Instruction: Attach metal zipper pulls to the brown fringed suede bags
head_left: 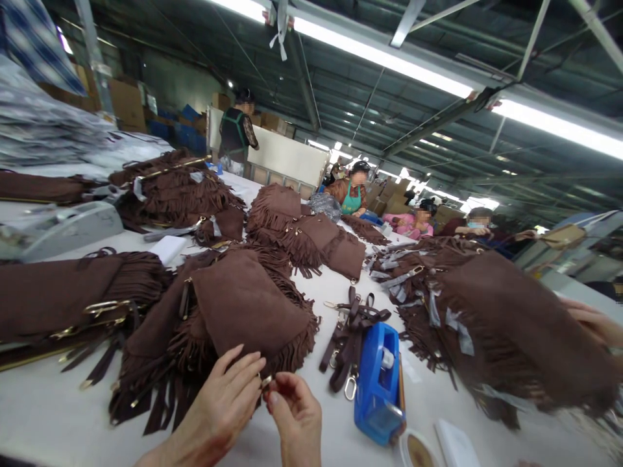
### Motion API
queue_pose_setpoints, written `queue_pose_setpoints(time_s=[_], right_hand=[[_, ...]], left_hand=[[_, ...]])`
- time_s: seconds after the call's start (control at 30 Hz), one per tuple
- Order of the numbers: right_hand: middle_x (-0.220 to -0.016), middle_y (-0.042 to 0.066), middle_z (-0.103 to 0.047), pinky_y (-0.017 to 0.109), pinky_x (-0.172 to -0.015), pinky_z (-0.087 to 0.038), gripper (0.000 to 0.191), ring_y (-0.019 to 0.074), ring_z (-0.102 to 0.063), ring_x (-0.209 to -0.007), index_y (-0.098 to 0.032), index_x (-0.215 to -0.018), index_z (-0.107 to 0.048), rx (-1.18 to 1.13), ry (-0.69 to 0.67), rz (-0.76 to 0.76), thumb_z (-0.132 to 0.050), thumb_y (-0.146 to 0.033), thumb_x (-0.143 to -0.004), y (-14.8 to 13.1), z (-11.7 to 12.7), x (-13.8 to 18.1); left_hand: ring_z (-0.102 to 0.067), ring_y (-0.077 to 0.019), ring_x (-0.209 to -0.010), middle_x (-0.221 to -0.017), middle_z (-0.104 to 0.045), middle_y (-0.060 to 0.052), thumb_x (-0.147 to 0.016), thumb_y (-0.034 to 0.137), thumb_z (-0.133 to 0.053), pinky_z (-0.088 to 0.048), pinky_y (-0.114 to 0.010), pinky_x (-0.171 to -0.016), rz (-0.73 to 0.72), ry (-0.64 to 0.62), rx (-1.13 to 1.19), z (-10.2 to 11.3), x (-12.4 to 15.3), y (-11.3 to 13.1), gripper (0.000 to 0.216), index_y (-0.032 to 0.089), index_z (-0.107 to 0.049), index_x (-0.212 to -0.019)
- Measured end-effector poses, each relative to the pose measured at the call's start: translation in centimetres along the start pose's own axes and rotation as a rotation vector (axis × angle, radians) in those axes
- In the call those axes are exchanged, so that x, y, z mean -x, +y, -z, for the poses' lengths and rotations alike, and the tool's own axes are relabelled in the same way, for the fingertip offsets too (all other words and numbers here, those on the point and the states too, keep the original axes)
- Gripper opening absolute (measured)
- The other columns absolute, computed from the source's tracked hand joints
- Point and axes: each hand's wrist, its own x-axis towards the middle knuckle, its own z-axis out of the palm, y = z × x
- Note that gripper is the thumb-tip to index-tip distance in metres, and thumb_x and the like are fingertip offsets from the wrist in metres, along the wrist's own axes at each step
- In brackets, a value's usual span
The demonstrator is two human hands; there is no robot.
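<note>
My left hand [226, 399] and my right hand [294, 415] meet at the near edge of the white table [48, 408]. Both pinch a small gold metal fitting [266, 381] at the lower fringe of a brown suede fringed bag [243, 308] lying in front of me. The left fingers curl over the bag's fringe; the right thumb and forefinger close on the fitting. A bundle of brown straps with gold clasps [348, 340] lies just right of the bag.
A blue tape dispenser [377, 383] stands right of my hands. Piles of brown fringed bags [487, 318] cover the table. Another person's hand [591, 321] reaches in at the right edge. Several workers stand or sit further along.
</note>
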Motion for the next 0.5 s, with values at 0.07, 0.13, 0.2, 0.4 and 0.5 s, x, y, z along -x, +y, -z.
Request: queue_pose_setpoints(time_s=[0.07,0.13,0.2,0.4,0.5], right_hand=[[-0.071,0.002,-0.068,0.024,-0.062,-0.049,0.019,0.0147,-0.061,-0.066,-0.017,-0.078,-0.065,0.125,-0.018,0.040,-0.068,-0.032,-0.067,-0.02,0.00,0.15],[-0.073,0.003,-0.067,0.025,-0.063,-0.048,0.017,0.0157,-0.061,-0.067,-0.017,-0.079,-0.065,0.283,-0.060,0.101,-0.060,-0.033,-0.074,-0.12,-0.04,0.23],[-0.074,0.004,-0.066,0.025,-0.060,-0.046,0.019,0.0163,-0.061,-0.067,-0.019,-0.081,-0.064,0.489,-0.064,0.183,-0.053,-0.034,-0.080,-0.25,-0.08,0.25],[-0.072,0.005,-0.066,0.027,-0.062,-0.042,0.025,0.0171,-0.059,-0.066,-0.020,-0.073,-0.062,0.782,-0.057,0.246,-0.042,-0.032,-0.084,-0.56,-0.17,-0.20],[-0.061,0.004,-0.063,0.026,-0.054,-0.041,0.023,0.0154,-0.055,-0.055,-0.018,-0.064,-0.058,0.648,-0.028,0.126,-0.047,-0.035,-0.075,-0.47,-0.53,-0.70]], left_hand=[[-0.060,-0.0222,-0.104,-0.098,-0.070,-0.010,-0.082,0.006,-0.049,-0.036,-0.045,-0.102,-0.014,0.019,-0.006,-0.30,0.27,-0.04,0.018,0.016,-0.063,-0.088],[-0.059,-0.0238,-0.107,-0.101,-0.070,-0.011,-0.082,0.005,-0.048,-0.037,-0.047,-0.101,-0.041,0.020,-0.029,-0.45,0.46,-0.05,0.020,0.015,-0.063,-0.092],[-0.058,-0.0253,-0.107,-0.101,-0.069,-0.013,-0.083,0.004,-0.045,-0.038,-0.048,-0.100,-0.096,0.022,-0.080,-0.45,0.58,-0.01,0.023,0.013,-0.063,-0.092],[-0.056,-0.0282,-0.109,-0.106,-0.067,-0.016,-0.084,0.001,-0.040,-0.039,-0.049,-0.097,-0.184,-0.058,-0.209,-0.10,0.75,0.21,0.027,0.008,-0.063,-0.097],[-0.057,-0.0276,-0.106,-0.102,-0.068,-0.016,-0.084,0.000,-0.040,-0.041,-0.047,-0.095,-0.187,-0.004,-0.199,-0.09,0.68,0.25,0.026,0.008,-0.063,-0.095]])
